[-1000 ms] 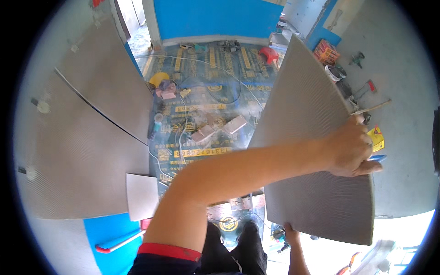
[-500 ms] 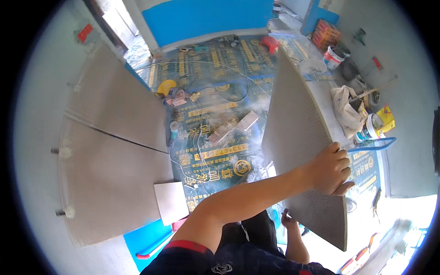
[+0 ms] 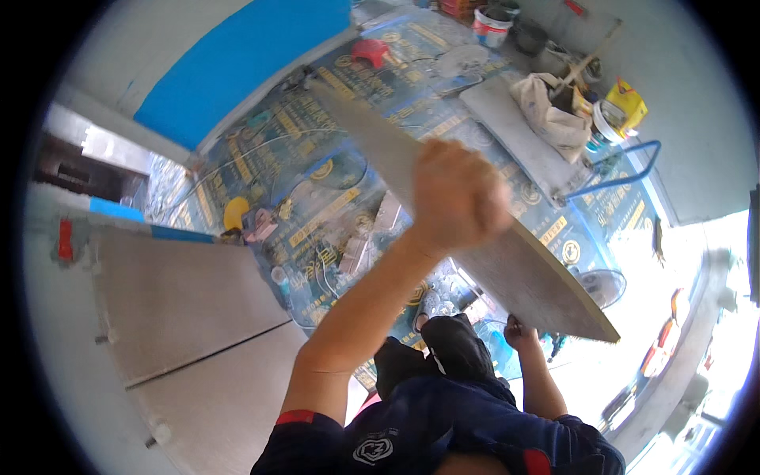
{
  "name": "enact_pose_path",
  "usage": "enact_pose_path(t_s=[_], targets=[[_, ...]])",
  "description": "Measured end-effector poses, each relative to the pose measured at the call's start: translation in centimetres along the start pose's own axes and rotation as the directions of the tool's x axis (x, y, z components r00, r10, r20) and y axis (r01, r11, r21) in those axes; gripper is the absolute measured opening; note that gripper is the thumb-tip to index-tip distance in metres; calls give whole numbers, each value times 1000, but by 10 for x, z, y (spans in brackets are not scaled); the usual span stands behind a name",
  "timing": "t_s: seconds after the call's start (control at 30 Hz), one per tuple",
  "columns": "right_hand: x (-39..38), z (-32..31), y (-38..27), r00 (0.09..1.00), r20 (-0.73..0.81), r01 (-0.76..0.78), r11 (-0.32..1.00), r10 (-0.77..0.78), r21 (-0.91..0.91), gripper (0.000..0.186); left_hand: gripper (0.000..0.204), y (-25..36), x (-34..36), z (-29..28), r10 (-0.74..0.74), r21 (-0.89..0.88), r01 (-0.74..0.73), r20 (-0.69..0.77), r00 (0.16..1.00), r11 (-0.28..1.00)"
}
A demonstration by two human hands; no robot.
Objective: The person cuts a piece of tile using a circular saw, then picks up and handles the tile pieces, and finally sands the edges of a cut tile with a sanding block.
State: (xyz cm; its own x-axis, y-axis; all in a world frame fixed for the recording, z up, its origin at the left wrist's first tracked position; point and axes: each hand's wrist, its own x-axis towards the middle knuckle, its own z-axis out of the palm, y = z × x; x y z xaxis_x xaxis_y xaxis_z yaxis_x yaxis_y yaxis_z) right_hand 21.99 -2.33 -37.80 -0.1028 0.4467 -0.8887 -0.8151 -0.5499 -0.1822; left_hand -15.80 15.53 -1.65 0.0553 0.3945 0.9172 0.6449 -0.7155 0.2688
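A large grey-beige tile slab (image 3: 532,286) stretches slantwise across the middle, tilted and seen at a shallow angle. My left hand (image 3: 461,198) is closed over its upper edge, blurred by motion. Lower down, my right hand (image 3: 518,332) grips the slab near its near end, with part of the fingers hidden behind it. Large beige tiles (image 3: 186,305) cover the lower left wall, with a dark joint between them.
Printed green floor film (image 3: 321,229) carries broken tile pieces (image 3: 354,255), cords and a yellow disc (image 3: 236,214). A red stool (image 3: 370,52) stands farther off. On the right are a flat slab (image 3: 518,131), a sack (image 3: 550,119), buckets (image 3: 492,30) and a blue-handled frame (image 3: 621,182).
My view has turned, so the room appears rotated anticlockwise. The slab has swung over to a flatter slant, and my left hand has moved up and left with it. Both hands keep their hold.
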Motion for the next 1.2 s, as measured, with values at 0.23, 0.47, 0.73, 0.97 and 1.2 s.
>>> enact_pose_path(t_s=[0.23,0.47,0.73,0.97,1.2], targets=[[10,132,38,978,-206,72,990,-45,124,24,26,-143,-6,-49,-152,161,152,-10,988,975],[57,154,73,967,-224,201,908,-123,368,75,21,-209,-5,-107,-109,354,71,89,990,932],[199,192,159,926,-215,378,729,-312,570,66,19,-269,-60,-219,-20,508,-3,40,999,861],[264,167,207,463,389,308,556,-796,772,42,16,-287,-172,-275,-531,490,486,-53,845,724],[159,214,243,700,-9,489,470,-714,735,37,14,-298,-265,-336,-824,498,744,-98,559,446]])
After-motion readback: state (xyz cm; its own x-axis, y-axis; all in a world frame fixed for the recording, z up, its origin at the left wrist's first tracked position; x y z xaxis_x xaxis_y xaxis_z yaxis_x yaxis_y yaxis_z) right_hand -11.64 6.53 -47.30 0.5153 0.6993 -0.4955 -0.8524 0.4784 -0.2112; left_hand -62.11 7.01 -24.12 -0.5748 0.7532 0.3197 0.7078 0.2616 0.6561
